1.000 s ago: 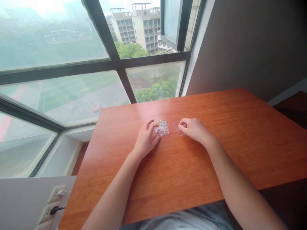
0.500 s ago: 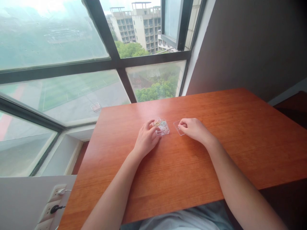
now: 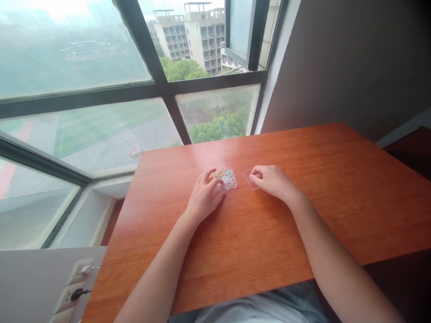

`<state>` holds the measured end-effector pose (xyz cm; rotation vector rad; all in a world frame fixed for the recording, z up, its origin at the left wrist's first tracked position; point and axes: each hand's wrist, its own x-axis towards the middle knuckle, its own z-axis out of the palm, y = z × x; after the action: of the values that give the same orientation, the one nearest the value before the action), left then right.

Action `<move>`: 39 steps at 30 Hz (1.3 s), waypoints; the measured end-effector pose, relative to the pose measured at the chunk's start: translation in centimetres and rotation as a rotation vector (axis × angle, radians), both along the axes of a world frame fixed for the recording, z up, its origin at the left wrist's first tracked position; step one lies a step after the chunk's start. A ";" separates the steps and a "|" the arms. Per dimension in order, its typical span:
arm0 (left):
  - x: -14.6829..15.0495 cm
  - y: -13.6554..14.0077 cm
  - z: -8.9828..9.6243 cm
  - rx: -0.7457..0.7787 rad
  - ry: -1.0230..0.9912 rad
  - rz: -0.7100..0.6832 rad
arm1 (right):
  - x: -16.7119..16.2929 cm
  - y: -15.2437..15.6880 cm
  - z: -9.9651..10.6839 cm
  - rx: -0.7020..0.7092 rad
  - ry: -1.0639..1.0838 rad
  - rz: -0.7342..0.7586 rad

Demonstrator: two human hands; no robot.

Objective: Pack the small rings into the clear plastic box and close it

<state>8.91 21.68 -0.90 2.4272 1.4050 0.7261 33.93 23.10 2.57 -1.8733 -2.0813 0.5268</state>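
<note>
A small clear plastic box (image 3: 235, 184) with compartments sits on the table, with coiled or ring-like pieces inside: gold at the back left, greenish at the back right, pale pink at the front right. My left hand (image 3: 208, 193) grips the box's left side, thumb and index finger curved around it and partly covering the front left compartment. To the right lies a flat clear square lid (image 3: 248, 180). Over the lid my right hand (image 3: 271, 180) is closed in a pinch, its fingertips together. Whatever is between them is too small to make out.
The reddish-brown wooden table (image 3: 249, 242) reaches to the window (image 3: 220, 112) and a grey wall (image 3: 343, 67). At the lower left, wall sockets (image 3: 72, 287) hold a white plug and a black plug.
Hardly anything differs. The view has shifted very slightly, and both hands keep their places at the box and the lid.
</note>
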 end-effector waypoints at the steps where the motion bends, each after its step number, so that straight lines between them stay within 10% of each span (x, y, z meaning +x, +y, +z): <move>1: 0.0 0.0 0.0 -0.006 -0.007 0.012 | 0.0 0.0 0.0 0.003 0.000 0.001; 39: 0.1 0.1 -0.2 0.007 -0.019 0.046 | 0.1 0.0 -0.1 0.014 0.006 0.014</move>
<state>9.02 21.76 -1.10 2.3942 1.4574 0.7644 34.00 23.12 2.43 -1.8486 -2.0904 0.5193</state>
